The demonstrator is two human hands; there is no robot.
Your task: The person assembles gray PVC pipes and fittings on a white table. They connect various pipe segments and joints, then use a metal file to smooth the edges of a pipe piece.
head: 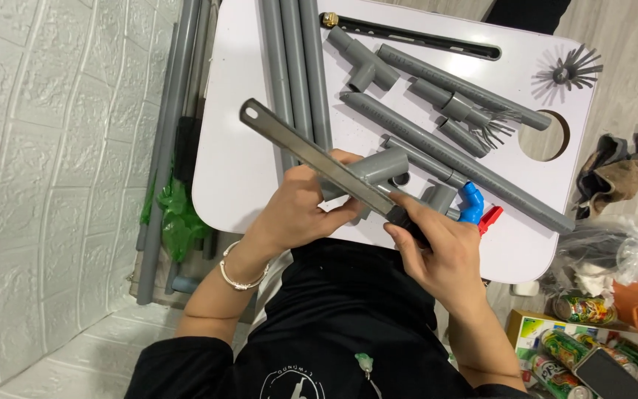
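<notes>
My left hand (297, 210) grips a grey plastic tee pipe fitting (382, 166) over the near edge of a small white table (234, 166). My right hand (441, 251) holds the black handle of a long flat metal saw blade (311, 151). The blade runs up to the left and lies across the fitting. A blue and red valve piece (475, 207) on a grey pipe sits just right of my hands.
Several grey pipes (297, 66) and fittings (363, 63) lie on the table, with a black slotted bar (415, 37) and a round hole (548, 137). Long pipes lean at the white wall on the left. Cans (581, 307), bags and a cloth are at right.
</notes>
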